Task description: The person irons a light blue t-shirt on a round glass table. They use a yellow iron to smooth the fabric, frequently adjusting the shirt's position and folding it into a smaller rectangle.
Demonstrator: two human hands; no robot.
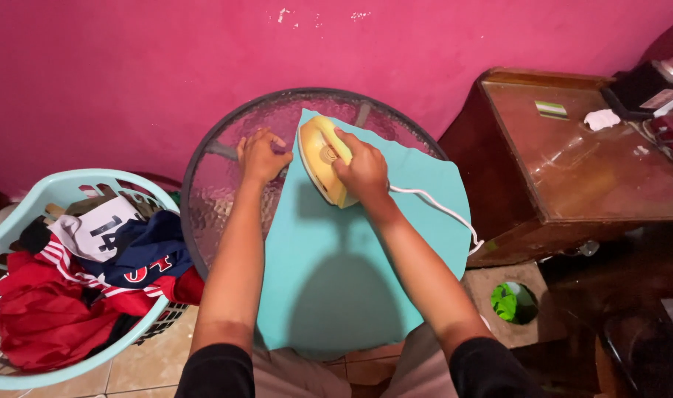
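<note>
I am gripping the iron (323, 158) with my right hand (364, 169), fingers wrapped over its handle from the right side. The iron is yellow and is sitting flat on the cloth (351, 258), near the cloth's far left corner. Its long axis is running from near-right to far-left, and its tip is pointing away from me, toward the pink wall (167, 66). Its white cord (440, 210) is trailing out from under my wrist to the right, crossing the cloth and dropping over the table's edge.

My left hand (261, 156) is resting just left of the iron, fingers curled and pressing down at the cloth's left edge, holding nothing; whether it is pinching the edge I cannot tell.

The turquoise cloth is lying spread over the round glass table (218, 184), hanging off the near rim toward me.

To my left a pale blue basket (56, 188) is holding red, navy and white clothes (93, 273). To my right a brown wooden cabinet (572, 177) is standing against the wall.
</note>
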